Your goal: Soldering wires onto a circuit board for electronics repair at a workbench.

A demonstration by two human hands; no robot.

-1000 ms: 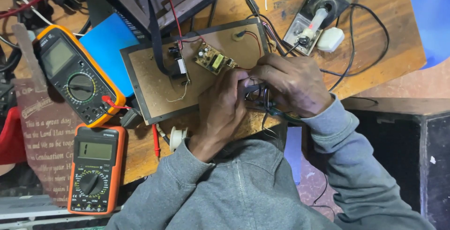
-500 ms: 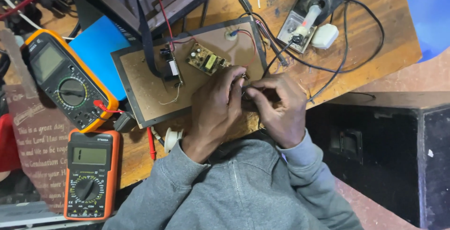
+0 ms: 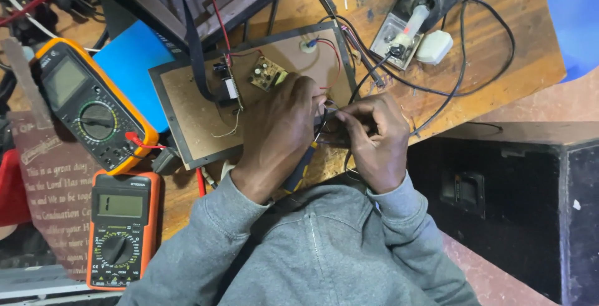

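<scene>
Left hand (image 3: 277, 134) grips a blue/yellow-handled tool (image 3: 301, 167), fingers wrapped on it, over the brown board (image 3: 199, 116) w/ a small circuit board (image 3: 267, 73). Right hand (image 3: 374, 137) has fingers pinched on thin wires (image 3: 326, 116) at the board's right edge, on the wooden counter (image 3: 499, 44). Wires look light, limp, prob. fragile at the joints; best held by the insulation near the ends. Two multimeters (image 3: 93, 112) lie well apart to the left.
</scene>
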